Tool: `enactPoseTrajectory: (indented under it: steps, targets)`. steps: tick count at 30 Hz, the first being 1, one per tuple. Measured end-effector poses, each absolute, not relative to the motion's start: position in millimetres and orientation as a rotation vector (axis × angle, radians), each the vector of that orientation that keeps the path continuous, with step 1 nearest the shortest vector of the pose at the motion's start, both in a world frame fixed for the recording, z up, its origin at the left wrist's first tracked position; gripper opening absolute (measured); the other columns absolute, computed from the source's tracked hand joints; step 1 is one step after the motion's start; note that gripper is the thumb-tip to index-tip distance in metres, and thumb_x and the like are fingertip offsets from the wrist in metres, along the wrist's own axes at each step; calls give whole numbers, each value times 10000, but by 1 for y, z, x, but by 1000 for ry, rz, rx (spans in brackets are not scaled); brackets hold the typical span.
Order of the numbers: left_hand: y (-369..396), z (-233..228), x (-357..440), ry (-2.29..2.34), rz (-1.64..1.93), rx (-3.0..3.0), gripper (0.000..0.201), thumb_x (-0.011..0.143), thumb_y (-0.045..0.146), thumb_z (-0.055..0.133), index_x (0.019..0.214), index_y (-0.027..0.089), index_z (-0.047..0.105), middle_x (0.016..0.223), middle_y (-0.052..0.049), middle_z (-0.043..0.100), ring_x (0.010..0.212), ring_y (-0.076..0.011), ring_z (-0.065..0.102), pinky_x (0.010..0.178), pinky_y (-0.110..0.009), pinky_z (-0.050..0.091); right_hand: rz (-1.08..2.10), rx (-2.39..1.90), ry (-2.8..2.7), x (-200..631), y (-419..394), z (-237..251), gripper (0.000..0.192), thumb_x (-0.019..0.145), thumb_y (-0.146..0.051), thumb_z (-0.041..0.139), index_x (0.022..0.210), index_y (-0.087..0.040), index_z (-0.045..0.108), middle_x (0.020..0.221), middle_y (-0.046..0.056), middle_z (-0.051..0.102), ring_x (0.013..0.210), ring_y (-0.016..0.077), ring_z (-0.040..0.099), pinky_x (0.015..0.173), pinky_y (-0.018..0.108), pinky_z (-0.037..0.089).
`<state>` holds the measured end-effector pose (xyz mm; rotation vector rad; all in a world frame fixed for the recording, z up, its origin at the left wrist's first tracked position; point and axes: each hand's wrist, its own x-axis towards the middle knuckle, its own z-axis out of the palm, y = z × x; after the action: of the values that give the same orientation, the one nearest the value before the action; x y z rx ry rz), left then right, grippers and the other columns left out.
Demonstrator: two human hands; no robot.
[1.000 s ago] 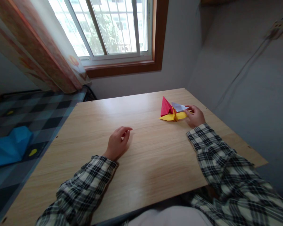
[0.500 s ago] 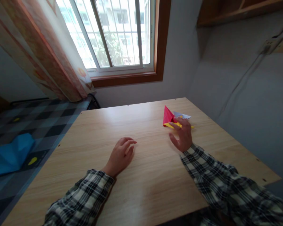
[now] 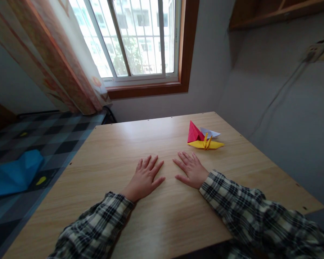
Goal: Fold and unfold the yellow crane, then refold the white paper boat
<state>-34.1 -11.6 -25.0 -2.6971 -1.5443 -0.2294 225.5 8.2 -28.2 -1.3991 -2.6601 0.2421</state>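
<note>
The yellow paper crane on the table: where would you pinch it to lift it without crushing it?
Probably at the upright folded points in the middle of the yellow paper crane, coming from above with the right hand, which lies nearest. Its wings lie flat on the table, offering little edge to grip.

A: Hand pos.?
B: Left hand (image 3: 146,177) and right hand (image 3: 191,170) flat on tabletop (image 3: 162,219), side by side, near centre.
A: Paper items?
B: Folded crane (image 3: 206,144) beyond right hand, apart. Two more folded pcs (image 3: 196,132) just behind it, touching.
</note>
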Motion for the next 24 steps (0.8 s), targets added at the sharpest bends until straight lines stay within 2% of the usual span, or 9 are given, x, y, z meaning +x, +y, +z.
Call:
enactPoseTrajectory:
  steps: [14,18,20,22,24]
  targets:
    - [-13,-21,-33,-1562,-234,-2710,599,959,581,401,1478,285,422,1565,-99,363,1441,-352,291,1146,-588,219,213,-1386,-2643,226,8,-31,687,939,-611,407,1521,-250,346,1617,127,220,1494,320,199,1183,599,97]
    - [-12,-25,-33,-1584,-248,-2711,596,957,564,418,1477,273,419,1559,-100,372,1442,-343,292,1150,-589,219,207,-1333,-2593,228,9,-31,619,935,-558,456,1471,-249,434,1584,122,321,1459,329,283,1167,600,152]
    - [-10,-23,-32,-1579,-311,-2697,604,949,529,460,1478,241,413,1544,-118,391,1430,-331,316,1155,-582,229,202,-1234,-2539,234,13,-30,495,931,-483,500,1357,-237,562,1482,115,487,1372,311,421,1132,549,266]
    - [-12,-11,-29,-1527,-445,-2677,558,941,459,505,1444,222,450,1502,-129,445,1393,-311,375,1157,-562,253,139,-1124,-2417,243,19,-26,322,937,-371,502,1172,-221,663,1235,104,669,1181,264,577,1028,456,394]
    - [-21,13,-25,-1416,-658,-2663,376,958,351,497,1307,228,568,1369,-111,570,1293,-272,484,1144,-529,299,-66,-1138,-2146,258,28,-19,245,931,-319,497,1061,-199,666,972,98,705,980,252,624,916,425,437]
